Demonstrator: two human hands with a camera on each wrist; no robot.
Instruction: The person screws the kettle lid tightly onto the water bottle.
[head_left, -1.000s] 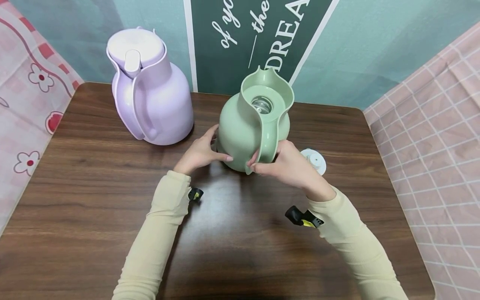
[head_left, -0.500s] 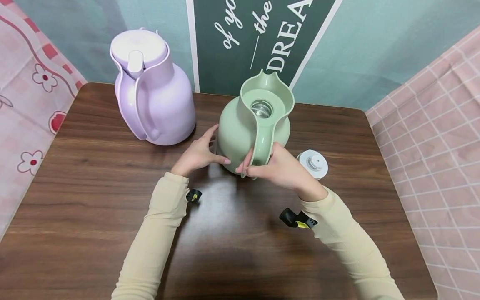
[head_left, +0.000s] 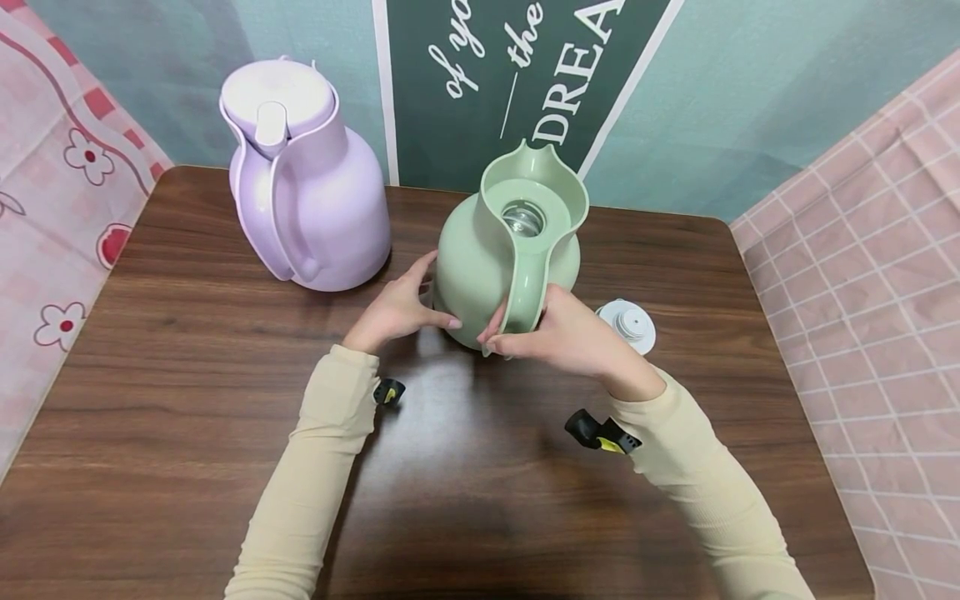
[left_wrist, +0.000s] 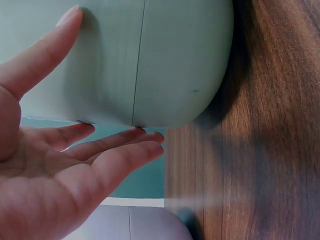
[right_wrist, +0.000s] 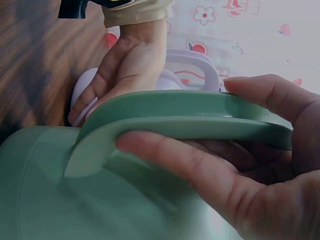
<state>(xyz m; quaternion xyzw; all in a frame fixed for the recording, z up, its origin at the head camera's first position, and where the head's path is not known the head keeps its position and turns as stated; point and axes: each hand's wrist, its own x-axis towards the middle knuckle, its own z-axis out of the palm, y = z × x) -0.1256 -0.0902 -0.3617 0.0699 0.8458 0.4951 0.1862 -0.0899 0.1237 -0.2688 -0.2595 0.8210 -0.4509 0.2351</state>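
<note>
A light green thermos jug (head_left: 480, 258) stands upright on the table, its lid off and the round glass mouth (head_left: 522, 218) showing. My right hand (head_left: 573, 337) holds the jug's handle (head_left: 525, 287); in the right wrist view one finger (right_wrist: 165, 152) lies along the inner side of the handle. On the jug's left side is my left hand (head_left: 397, 312), with spread, fairly straight fingers. The left wrist view shows its thumb (left_wrist: 47, 55) and fingertips against the lower body. A white stopper (head_left: 630, 325) lies just beyond the right hand, partly hidden by it.
A lilac thermos jug (head_left: 330, 200) with its lid on stands at the back left of the wooden table (head_left: 465, 500). Behind the table hangs a teal cloth (head_left: 750, 100) with a lettered dark panel. Pink patterned cloths border both sides.
The green jug has turned slightly, its handle swinging a little left with my right hand. My left hand has stayed nearly in place. Over the last half second almost nothing has moved.
</note>
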